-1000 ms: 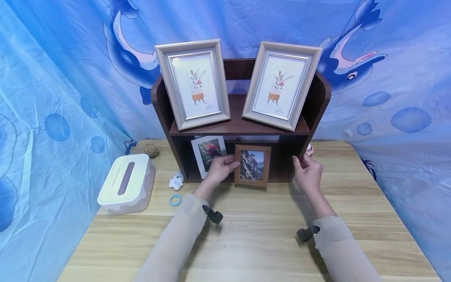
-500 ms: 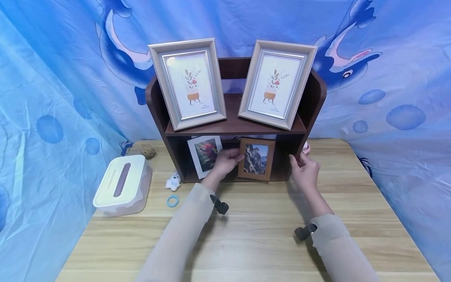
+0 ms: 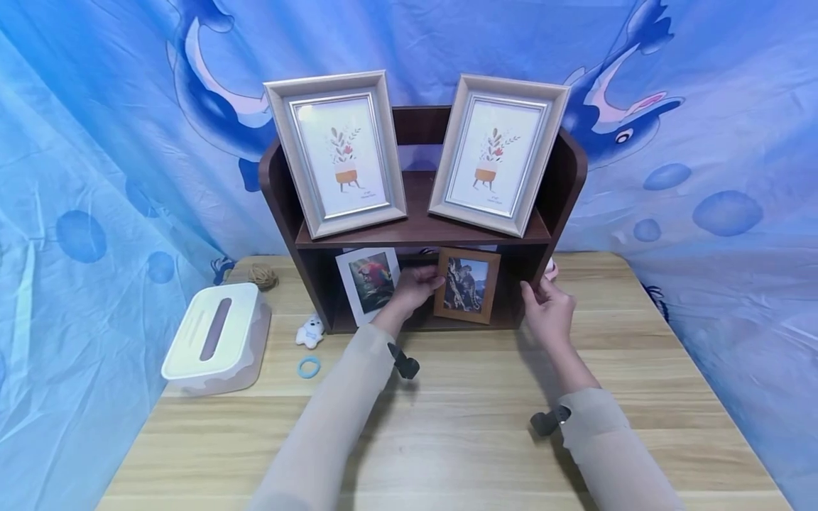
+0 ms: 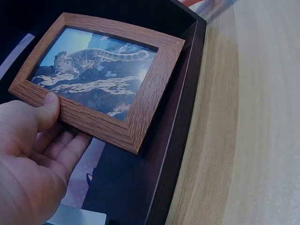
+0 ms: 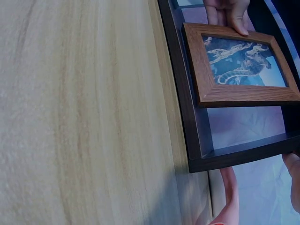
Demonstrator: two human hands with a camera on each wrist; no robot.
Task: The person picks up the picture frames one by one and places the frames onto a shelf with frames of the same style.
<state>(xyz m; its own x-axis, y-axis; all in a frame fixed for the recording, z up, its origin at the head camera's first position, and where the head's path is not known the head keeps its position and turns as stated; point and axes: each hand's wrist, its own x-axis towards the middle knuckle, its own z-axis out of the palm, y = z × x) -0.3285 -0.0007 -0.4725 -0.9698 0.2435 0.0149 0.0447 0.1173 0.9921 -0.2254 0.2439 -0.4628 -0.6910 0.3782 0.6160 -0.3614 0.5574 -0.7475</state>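
A brown wooden picture frame (image 3: pixel 468 285) with a snow leopard photo is in the right part of the lower compartment of a dark brown shelf (image 3: pixel 422 243). My left hand (image 3: pixel 414 289) pinches its left edge, thumb on the front and fingers behind, as the left wrist view shows. To the left of that hand leans a white picture frame (image 3: pixel 348 284) with a parrot picture, partly covered by the hand. My right hand (image 3: pixel 551 310) holds the front edge of the shelf's right side panel; the right wrist view catches only part of it.
Two silver-beige picture frames (image 3: pixel 397 170) lean on the upper level. Left of the shelf are a white tissue box (image 3: pixel 246 348), a small white bear figure (image 3: pixel 310 332), a light blue ring (image 3: pixel 309 367) and a twine ball (image 3: pixel 263 277). Something pink (image 3: pixel 552 270) shows behind the right panel.
My left hand has moved the brown picture frame to the right and back, from the shelf's front edge into the lower compartment. My right hand stays at the side panel. The head view has shifted slightly.
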